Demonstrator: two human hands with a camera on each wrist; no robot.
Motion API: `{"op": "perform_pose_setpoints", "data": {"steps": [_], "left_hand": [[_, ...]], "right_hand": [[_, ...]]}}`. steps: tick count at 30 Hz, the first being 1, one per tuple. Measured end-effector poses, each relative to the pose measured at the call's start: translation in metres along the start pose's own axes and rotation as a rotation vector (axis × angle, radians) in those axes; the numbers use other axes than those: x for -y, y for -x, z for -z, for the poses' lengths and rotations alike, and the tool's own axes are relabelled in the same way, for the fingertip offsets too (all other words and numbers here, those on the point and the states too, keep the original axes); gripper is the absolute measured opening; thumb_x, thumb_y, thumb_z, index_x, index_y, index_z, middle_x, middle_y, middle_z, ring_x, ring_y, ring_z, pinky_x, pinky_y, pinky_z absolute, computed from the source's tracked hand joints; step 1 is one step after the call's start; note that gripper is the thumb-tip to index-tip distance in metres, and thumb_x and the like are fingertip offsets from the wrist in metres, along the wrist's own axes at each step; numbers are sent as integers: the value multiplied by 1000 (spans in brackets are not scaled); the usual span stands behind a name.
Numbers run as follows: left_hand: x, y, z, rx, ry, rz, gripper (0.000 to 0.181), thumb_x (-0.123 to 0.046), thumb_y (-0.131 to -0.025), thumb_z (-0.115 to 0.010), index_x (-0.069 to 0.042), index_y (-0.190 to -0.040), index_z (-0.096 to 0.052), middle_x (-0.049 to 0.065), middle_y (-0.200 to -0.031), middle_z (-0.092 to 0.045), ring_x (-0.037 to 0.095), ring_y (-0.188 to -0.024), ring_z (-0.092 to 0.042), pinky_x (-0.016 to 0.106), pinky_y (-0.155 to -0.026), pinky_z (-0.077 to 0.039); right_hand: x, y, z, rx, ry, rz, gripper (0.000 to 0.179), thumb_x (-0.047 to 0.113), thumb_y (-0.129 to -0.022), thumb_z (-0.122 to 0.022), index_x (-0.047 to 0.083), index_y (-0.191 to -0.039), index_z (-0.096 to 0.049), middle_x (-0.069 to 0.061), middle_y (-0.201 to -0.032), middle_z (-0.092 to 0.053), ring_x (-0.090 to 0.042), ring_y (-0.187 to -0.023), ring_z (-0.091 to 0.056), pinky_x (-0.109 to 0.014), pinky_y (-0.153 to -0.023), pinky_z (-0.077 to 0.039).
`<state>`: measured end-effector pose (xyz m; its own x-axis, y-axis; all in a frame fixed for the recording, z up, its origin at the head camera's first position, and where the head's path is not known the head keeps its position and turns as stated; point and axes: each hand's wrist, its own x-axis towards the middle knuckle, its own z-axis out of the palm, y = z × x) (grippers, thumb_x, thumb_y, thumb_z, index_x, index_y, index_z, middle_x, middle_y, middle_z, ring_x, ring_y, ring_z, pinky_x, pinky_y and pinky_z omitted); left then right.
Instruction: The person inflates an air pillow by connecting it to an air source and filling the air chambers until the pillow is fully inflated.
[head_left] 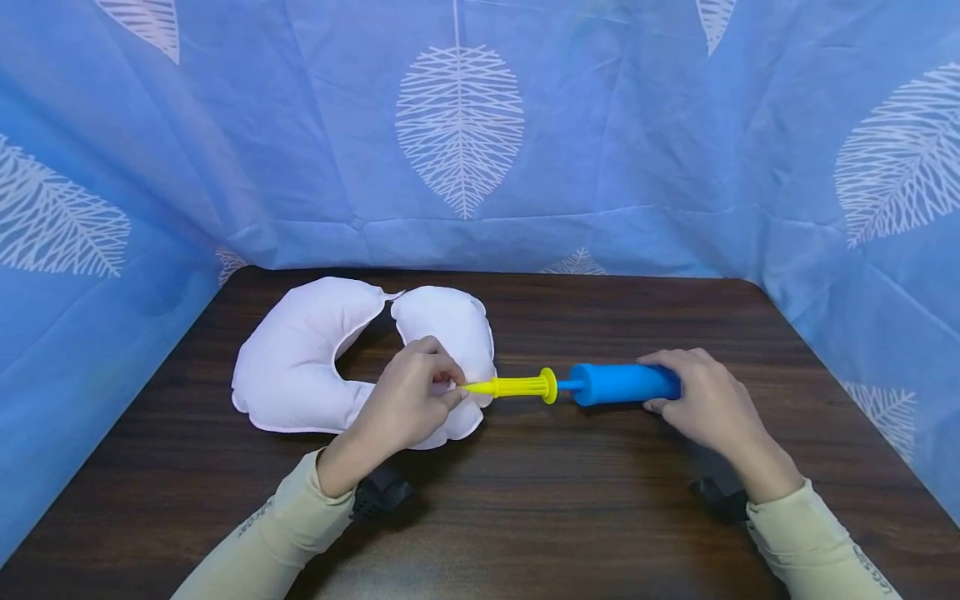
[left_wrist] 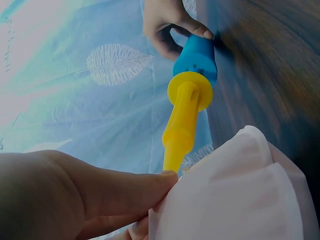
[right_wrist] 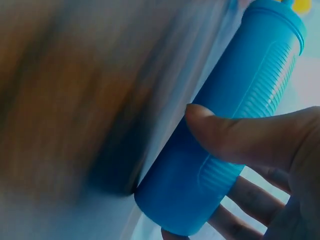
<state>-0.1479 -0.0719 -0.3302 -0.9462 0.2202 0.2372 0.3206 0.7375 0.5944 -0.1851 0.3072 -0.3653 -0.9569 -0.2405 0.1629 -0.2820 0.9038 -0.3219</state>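
Observation:
A white inflatable neck pillow (head_left: 292,358), plump and U-shaped, lies at the left of the table. My left hand (head_left: 412,392) is over its right arm, pinching the tip of the yellow nozzle (head_left: 522,387) of a hand pump right at the pillow fabric. The valve is hidden behind thumb and fingers. To the right, the blue pump barrel (head_left: 626,384) lies level in line with the nozzle, a short length of blue rod showing between them. My right hand (head_left: 708,404) grips the barrel's far end, thumb (right_wrist: 215,130) on one side and fingers round the other.
A dark wood-grain table (head_left: 570,517) carries everything. Blue cloth with white leaf prints (head_left: 637,125) hangs round its back and sides. Small black devices sit under both wrists, the left one (head_left: 382,493) close to the tabletop.

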Motion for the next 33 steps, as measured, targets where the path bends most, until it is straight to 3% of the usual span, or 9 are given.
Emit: {"op": "perform_pose_setpoints", "data": {"steps": [8,14,18,26,33], "left_hand": [[-1,-1,1,7,3,14,5,-3,-87,-85,-6,-90,-83,4,-91,-66,16,-82,-56,31,-77,-51],[0,-1,-1,1,2,7,5,-2,-87,-86,-6,-89,-83,4,-90,-66,15,-81,-56,30,-76,-52],[-1,-1,-1,-9,-5,2,6,-1,-86,-87,-5,-88,-82,4,-91,-67,16,-81,-56,30,-76,-53],[2,1,-1,-35,-20,-31,7,0,-85,-87,-5,-87,-82,5,-91,-67,17,-83,-56,32,-78,-53],[2,0,-3,-21,-25,-47,7,0,-85,-86,-4,-88,-82,5,-91,-67,17,-84,-56,32,-78,-54]], "right_hand": [[-44,1,13,-17,28,-119,53,6,-86,-82,8,-137,-68,-39,-139,-57,-59,-121,-51,-78,-81,-47],[-53,1,14,-32,25,-127,52,2,-85,-81,5,-135,-68,-39,-139,-57,-60,-123,-49,-80,-85,-45],[-35,-2,8,-36,12,-65,52,-1,-83,-82,2,-133,-69,-37,-137,-62,-58,-126,-50,-78,-91,-45],[28,-5,-6,23,0,98,56,11,-86,-90,6,-139,-70,-23,-138,-69,-46,-127,-58,-71,-99,-50],[32,-1,-9,1,6,91,57,14,-85,-91,8,-138,-71,-20,-138,-71,-44,-126,-61,-71,-98,-52]]}}
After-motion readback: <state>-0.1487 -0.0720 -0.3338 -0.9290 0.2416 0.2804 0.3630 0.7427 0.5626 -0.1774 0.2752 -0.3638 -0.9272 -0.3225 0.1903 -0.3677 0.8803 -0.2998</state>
